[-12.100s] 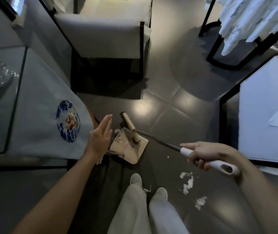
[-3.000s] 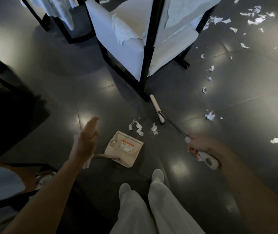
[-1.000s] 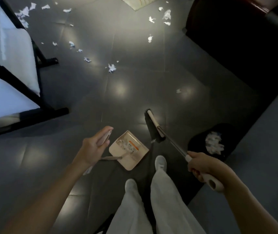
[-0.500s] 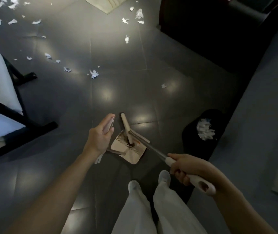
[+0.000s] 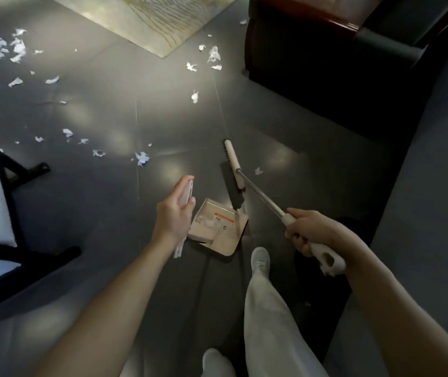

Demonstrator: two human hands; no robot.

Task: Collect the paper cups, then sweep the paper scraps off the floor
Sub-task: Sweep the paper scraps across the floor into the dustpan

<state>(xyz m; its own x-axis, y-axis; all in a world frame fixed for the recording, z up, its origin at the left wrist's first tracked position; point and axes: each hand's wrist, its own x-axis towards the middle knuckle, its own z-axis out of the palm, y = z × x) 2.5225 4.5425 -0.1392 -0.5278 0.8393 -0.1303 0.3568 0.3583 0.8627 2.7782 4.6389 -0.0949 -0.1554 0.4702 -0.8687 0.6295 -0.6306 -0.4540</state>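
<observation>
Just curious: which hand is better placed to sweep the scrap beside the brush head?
Right. The right hand grips the broom, its head beside that scrap; the left hand only holds the dustpan.

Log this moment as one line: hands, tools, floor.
left hand: holds dustpan handle | right hand: grips broom handle | broom head: beside dustpan | paper scraps: many unswept on floor

One broom [image 5: 234, 165], one dustpan [image 5: 231, 240], over twenty paper scraps [image 5: 141, 158]
</observation>
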